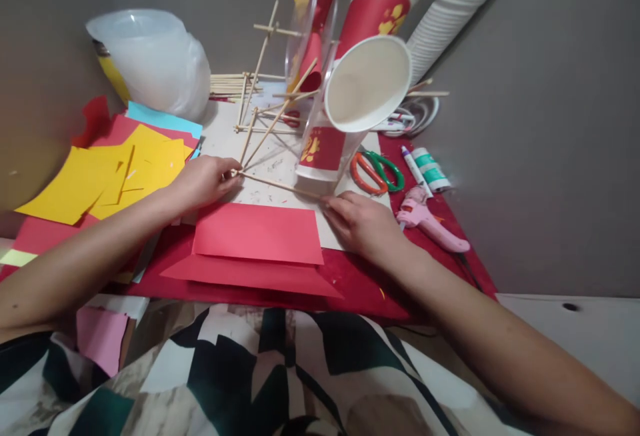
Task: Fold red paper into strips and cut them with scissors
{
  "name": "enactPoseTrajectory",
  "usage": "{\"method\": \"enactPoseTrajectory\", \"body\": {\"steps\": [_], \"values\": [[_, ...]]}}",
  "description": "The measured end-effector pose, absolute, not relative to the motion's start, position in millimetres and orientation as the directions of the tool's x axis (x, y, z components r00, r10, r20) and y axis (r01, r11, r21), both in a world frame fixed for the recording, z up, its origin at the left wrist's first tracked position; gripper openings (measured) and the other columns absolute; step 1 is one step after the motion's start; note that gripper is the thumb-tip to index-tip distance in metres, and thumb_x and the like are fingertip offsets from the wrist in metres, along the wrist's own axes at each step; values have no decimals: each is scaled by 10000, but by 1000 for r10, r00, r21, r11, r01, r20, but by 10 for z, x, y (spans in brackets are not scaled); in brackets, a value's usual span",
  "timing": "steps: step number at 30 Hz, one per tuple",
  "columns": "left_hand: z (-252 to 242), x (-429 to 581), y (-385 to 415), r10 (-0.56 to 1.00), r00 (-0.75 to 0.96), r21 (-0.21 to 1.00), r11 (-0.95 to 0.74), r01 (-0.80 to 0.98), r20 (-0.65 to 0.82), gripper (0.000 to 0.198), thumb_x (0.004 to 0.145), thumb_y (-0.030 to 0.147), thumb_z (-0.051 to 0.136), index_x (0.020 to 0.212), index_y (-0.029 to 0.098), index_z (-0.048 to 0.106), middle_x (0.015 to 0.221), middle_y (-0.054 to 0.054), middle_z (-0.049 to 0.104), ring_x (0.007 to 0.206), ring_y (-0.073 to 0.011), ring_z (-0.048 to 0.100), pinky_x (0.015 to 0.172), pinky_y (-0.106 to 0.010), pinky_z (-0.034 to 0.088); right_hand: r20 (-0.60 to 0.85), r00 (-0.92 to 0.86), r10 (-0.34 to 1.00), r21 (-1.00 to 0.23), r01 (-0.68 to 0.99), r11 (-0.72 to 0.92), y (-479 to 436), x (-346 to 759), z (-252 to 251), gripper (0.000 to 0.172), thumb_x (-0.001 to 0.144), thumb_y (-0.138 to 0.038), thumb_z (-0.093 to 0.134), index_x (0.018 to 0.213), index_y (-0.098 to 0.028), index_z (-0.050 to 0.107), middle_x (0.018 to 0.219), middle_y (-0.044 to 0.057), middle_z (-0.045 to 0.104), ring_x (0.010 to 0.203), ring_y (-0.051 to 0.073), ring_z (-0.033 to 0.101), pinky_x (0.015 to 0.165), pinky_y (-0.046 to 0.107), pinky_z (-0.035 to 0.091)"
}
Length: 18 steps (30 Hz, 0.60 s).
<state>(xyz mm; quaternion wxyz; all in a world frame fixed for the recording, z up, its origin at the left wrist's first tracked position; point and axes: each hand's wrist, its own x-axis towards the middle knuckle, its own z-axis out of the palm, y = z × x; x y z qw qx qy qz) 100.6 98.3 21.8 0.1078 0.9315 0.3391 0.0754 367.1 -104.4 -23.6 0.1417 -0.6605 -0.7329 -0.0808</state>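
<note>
A thin wooden stick (280, 186) lies across the white board (280, 156), part of a frame of glued sticks (260, 96). My left hand (203, 179) pinches the stick's left end where it meets the frame. My right hand (360, 223) pinches its right end, fingers closed. A folded red paper sheet (257, 233) lies just in front of both hands. A red and white paper cup (367, 83) tilts on its side above a clear plastic cup (320, 146) behind the stick.
Yellow paper sheets (110, 179) lie at left beside a white plastic bag (155, 63). Scissors with orange and green handles (375, 171), a glue stick (430, 169) and a pink glue gun (433, 219) sit at right. A stack of white cups (460, 3) leans on the wall.
</note>
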Motion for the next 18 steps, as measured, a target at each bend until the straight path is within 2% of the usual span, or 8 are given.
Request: {"method": "enactPoseTrajectory", "body": {"steps": [5, 11, 15, 18], "values": [[130, 1214, 1119, 571, 820, 62, -821, 568, 53, 311, 948, 311, 525, 980, 176, 802, 986, -111, 810, 886, -245, 738, 728, -310, 481, 173, -51, 984, 52, 998, 43, -925, 3663, -200, 338, 1027, -227, 462, 1153, -150, 767, 922, 122, 744, 811, 233, 685, 630, 315, 402], [102, 1217, 1156, 553, 832, 37, -833, 552, 39, 314, 964, 296, 513, 988, 164, 797, 993, -124, 805, 901, -265, 740, 740, -327, 486, 80, -5, 997, 114, 993, -4, -819, 3685, -114, 359, 1030, -212, 436, 1109, -144, 779, 975, 139, 757, 831, 244, 678, 610, 333, 318], [90, 1237, 1164, 553, 832, 29, -833, 553, 44, 302, 966, 307, 516, 968, 174, 787, 980, -117, 803, 898, -259, 738, 742, -318, 483, 70, 9, 998, 121, 992, -18, -748, 3724, -93, 362, 1032, -225, 436, 1122, -155, 780, 1061, 141, 766, 890, 258, 688, 623, 338, 313], [88, 1258, 1176, 558, 828, 14, -830, 558, 49, 301, 963, 309, 511, 931, 178, 779, 928, -111, 800, 861, -252, 732, 728, -313, 474, 70, 18, 997, 127, 992, -27, -699, 3759, -81, 381, 1038, -242, 420, 1101, -158, 787, 1035, 140, 769, 909, 267, 690, 631, 346, 319]]}}
